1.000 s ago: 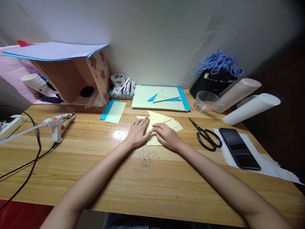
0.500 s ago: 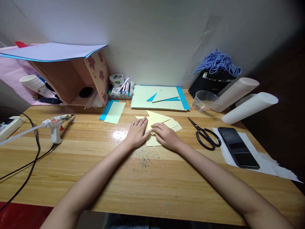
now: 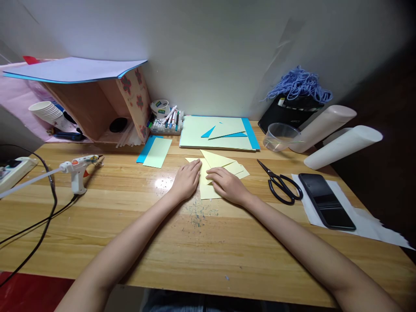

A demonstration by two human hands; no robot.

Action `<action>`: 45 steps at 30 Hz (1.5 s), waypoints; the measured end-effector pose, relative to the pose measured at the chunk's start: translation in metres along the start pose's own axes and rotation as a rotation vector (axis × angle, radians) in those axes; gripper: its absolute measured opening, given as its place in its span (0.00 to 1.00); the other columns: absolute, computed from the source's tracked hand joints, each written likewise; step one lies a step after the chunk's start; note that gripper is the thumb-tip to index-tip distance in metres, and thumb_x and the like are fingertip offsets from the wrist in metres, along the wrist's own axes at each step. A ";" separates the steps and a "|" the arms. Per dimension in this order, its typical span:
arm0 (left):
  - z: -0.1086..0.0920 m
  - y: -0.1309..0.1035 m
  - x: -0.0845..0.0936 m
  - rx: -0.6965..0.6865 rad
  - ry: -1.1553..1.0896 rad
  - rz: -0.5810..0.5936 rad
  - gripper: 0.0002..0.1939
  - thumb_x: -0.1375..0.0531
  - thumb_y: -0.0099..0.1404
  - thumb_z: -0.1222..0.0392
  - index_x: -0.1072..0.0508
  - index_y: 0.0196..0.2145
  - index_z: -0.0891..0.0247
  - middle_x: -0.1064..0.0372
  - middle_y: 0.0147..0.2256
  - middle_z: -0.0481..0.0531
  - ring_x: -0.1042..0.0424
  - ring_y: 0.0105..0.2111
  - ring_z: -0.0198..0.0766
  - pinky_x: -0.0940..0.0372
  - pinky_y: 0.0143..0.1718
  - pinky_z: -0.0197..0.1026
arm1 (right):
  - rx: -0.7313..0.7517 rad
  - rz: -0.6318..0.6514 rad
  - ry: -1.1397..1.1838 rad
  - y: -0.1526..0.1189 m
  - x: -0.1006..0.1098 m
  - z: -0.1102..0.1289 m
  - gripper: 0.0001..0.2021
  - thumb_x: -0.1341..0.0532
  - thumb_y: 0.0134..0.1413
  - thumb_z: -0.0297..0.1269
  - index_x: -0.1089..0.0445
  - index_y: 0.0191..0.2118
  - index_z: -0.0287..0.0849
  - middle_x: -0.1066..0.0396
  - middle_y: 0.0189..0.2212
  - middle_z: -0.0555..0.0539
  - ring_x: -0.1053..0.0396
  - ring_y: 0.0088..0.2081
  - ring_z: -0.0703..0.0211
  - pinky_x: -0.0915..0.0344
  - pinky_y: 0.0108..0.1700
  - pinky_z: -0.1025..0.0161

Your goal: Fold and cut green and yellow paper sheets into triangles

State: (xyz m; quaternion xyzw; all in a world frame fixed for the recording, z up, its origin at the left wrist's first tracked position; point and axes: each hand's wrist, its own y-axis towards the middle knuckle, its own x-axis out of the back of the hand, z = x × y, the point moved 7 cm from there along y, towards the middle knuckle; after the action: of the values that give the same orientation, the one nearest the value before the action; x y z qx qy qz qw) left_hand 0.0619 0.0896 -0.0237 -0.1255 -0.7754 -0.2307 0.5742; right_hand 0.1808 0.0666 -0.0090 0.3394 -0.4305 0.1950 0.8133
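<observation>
Pale yellow pieces of paper (image 3: 209, 192) lie overlapped on the wooden table, some cut in pointed shapes. My left hand (image 3: 186, 180) rests flat on their left side, fingers stretched out and close to each other. My right hand (image 3: 226, 184) lies over the right part of the paper, its fingers a little bent and their tips pressing on the sheet. Neither hand lifts anything. Parts of the paper under both hands are hidden. Right of the right hand lie black-handled scissors (image 3: 281, 184).
Behind the hands lies a stack of pale green and blue sheets (image 3: 195, 132). A glue gun (image 3: 78, 175) with a cable stands left, near a pink box (image 3: 136, 104). On the right are a phone (image 3: 325, 201), a clear plastic bowl (image 3: 281, 138) and white rolls (image 3: 344, 147).
My left thumb, stretched toward the right hand before, now lies closer to the left hand. My right hand and the paper look almost the same.
</observation>
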 end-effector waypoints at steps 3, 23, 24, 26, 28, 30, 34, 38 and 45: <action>0.003 0.000 -0.001 0.006 -0.028 -0.008 0.21 0.59 0.68 0.61 0.43 0.56 0.63 0.46 0.58 0.53 0.47 0.57 0.38 0.47 0.54 0.43 | -0.003 0.001 0.000 0.000 -0.001 -0.001 0.13 0.49 0.53 0.26 0.34 0.43 0.42 0.34 0.46 0.42 0.39 0.49 0.53 0.38 0.50 0.51; 0.003 0.001 -0.001 0.006 -0.025 -0.025 0.20 0.57 0.67 0.63 0.42 0.56 0.63 0.46 0.58 0.54 0.45 0.56 0.39 0.46 0.53 0.44 | 0.024 0.015 -0.003 0.000 0.000 0.003 0.14 0.50 0.53 0.26 0.35 0.44 0.42 0.34 0.46 0.42 0.39 0.50 0.53 0.38 0.49 0.51; 0.002 0.001 -0.001 0.004 -0.025 -0.028 0.20 0.57 0.67 0.64 0.42 0.56 0.64 0.46 0.58 0.54 0.45 0.56 0.39 0.46 0.53 0.44 | 0.024 0.016 -0.005 0.000 -0.001 0.002 0.14 0.50 0.53 0.26 0.35 0.44 0.42 0.34 0.46 0.42 0.40 0.50 0.53 0.38 0.49 0.51; 0.002 0.001 0.000 0.004 -0.022 -0.029 0.20 0.57 0.67 0.64 0.42 0.56 0.65 0.46 0.57 0.55 0.44 0.56 0.40 0.46 0.53 0.44 | 0.025 0.017 -0.006 0.000 -0.001 0.002 0.14 0.50 0.53 0.26 0.35 0.44 0.42 0.34 0.46 0.42 0.40 0.50 0.53 0.38 0.49 0.51; 0.001 0.000 0.000 0.006 -0.014 -0.027 0.20 0.56 0.67 0.64 0.42 0.56 0.65 0.46 0.57 0.56 0.44 0.55 0.40 0.46 0.53 0.44 | 0.029 0.017 -0.003 0.000 -0.001 0.002 0.14 0.50 0.53 0.26 0.35 0.44 0.42 0.34 0.46 0.42 0.40 0.50 0.52 0.38 0.49 0.51; 0.000 0.000 0.000 0.013 -0.004 -0.024 0.20 0.56 0.67 0.64 0.42 0.56 0.65 0.45 0.57 0.56 0.44 0.55 0.41 0.46 0.53 0.44 | 0.035 0.017 -0.001 0.000 -0.002 0.002 0.14 0.50 0.53 0.26 0.35 0.44 0.42 0.35 0.46 0.42 0.40 0.49 0.52 0.38 0.49 0.50; 0.000 0.000 -0.001 0.015 0.003 -0.016 0.20 0.56 0.66 0.64 0.42 0.56 0.65 0.46 0.57 0.55 0.44 0.55 0.41 0.45 0.53 0.44 | 0.042 0.021 -0.006 0.000 -0.003 0.003 0.13 0.50 0.54 0.26 0.34 0.44 0.42 0.34 0.46 0.42 0.40 0.50 0.52 0.38 0.50 0.51; 0.000 0.000 -0.002 0.009 -0.001 -0.017 0.21 0.56 0.66 0.64 0.43 0.56 0.65 0.46 0.58 0.55 0.44 0.56 0.41 0.46 0.54 0.44 | 0.046 0.019 -0.005 0.000 -0.003 0.003 0.13 0.50 0.54 0.26 0.34 0.44 0.42 0.35 0.46 0.42 0.40 0.50 0.52 0.39 0.50 0.51; -0.002 0.000 -0.002 -0.005 -0.001 -0.009 0.22 0.56 0.67 0.62 0.44 0.57 0.66 0.47 0.58 0.56 0.47 0.57 0.40 0.48 0.56 0.43 | 0.050 0.027 -0.019 0.001 -0.001 0.005 0.13 0.49 0.53 0.27 0.34 0.43 0.42 0.35 0.46 0.42 0.40 0.49 0.51 0.38 0.49 0.51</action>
State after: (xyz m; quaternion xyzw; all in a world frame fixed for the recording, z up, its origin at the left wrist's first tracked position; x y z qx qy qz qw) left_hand 0.0641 0.0889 -0.0250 -0.1233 -0.7756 -0.2350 0.5727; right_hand 0.1767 0.0638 -0.0073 0.3556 -0.4379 0.2136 0.7976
